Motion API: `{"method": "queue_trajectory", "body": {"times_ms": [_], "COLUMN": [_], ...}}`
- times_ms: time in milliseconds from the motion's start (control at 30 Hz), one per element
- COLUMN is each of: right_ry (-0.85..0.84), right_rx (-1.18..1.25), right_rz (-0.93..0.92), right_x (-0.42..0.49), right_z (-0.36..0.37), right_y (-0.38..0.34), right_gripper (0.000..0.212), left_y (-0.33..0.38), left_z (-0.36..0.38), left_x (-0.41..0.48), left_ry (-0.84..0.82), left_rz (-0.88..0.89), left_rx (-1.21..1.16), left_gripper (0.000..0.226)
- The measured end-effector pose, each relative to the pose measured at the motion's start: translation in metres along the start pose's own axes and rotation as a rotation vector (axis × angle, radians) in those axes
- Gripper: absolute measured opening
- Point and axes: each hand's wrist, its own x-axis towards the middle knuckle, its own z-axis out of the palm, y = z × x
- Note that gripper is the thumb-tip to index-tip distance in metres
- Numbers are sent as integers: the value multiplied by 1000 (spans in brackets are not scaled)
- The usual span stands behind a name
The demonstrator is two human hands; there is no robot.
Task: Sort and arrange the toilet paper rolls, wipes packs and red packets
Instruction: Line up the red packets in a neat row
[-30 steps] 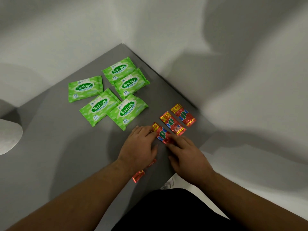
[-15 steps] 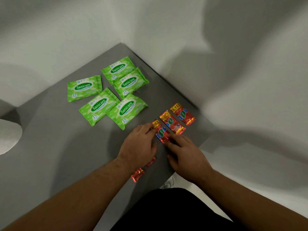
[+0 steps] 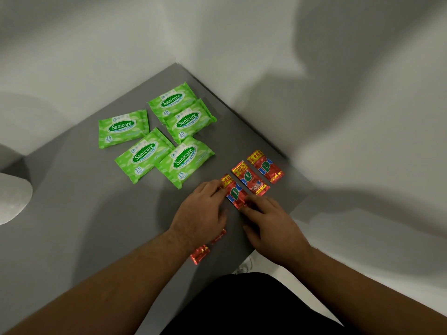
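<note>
Head view. Left hand (image 3: 203,211) and right hand (image 3: 271,223) lie flat on grey table (image 3: 72,213), close together. Red packet (image 3: 235,193) lies between them: left fingertips touch its left edge, right fingertips rest on its near end. Second red packet (image 3: 250,178) lies just beyond the right fingertips, third red packet (image 3: 266,166) just right of that; the three are parallel, in a row. Two more red packets (image 3: 199,253) partly hidden under the left wrist. Five green Sanicare wipes packs (image 3: 185,160) clustered beyond and left of the left hand, some overlapping. White rounded object (image 3: 12,197) far left of the left hand, cut off; identity unclear.
</note>
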Motion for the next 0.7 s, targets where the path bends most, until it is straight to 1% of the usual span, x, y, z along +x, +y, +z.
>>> {"method": "queue_trajectory", "body": {"times_ms": [133,233,400,500,600,700], "right_ry": [13,20,-97,-161,-181,-184], "right_rx": [32,56,60,51,24,-3], "right_rz": [14,1,-129,-218,-278,-281], "right_x": [-3,-6,-11,-13,-15,-15], "right_z": [-2,-2,3,11,17,19], "right_y": [-2,-3,-11,-21,-27,-29], "right_gripper": [47,43,43,46,50,53], "left_y": [-4,-9,-30,-43,-45,-43], "left_z": [1,-1,3,4,7,12], "left_x": [-3,-11,-37,-53,-65,-69], "left_ry": [0,32,134,169,173,146], "left_rz": [0,-14,-94,-89,-39,-19], "left_rx": [-45,-89,-117,-114,-111,-107], "left_gripper": [58,54,38,31,34,38]}}
